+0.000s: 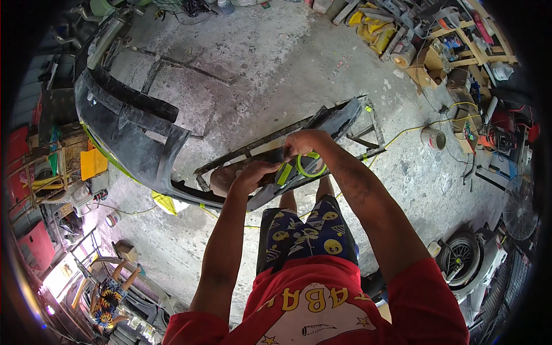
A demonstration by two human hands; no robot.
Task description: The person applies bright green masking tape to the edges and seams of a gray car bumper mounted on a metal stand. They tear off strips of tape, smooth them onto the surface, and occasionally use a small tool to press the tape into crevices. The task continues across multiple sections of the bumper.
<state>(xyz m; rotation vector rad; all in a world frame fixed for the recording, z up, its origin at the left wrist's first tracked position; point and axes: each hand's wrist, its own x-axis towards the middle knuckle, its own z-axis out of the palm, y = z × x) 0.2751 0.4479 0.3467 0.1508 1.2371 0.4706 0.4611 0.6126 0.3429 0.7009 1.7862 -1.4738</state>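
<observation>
I stand over a dark grey car bumper (127, 132) propped on a thin metal frame. Its near arm passes beneath my hands. My left hand (253, 176) has its fingers closed at the end of a bright green masking tape strip (284, 174). Just beyond it, my right hand (306, 144) is closed, fingers bent down, with a green masking tape roll (322, 170) against its underside. Exactly how the fingers grip the roll is hidden. A brownish sheet (221, 179) lies along the bumper beside my left hand.
A yellow cable (411, 129) crosses the floor at right, near a metal can (433, 138). Cardboard boxes (426, 66) and scrap line the far right. A wheel (460, 259) lies at lower right. Another person (108, 302) is at lower left.
</observation>
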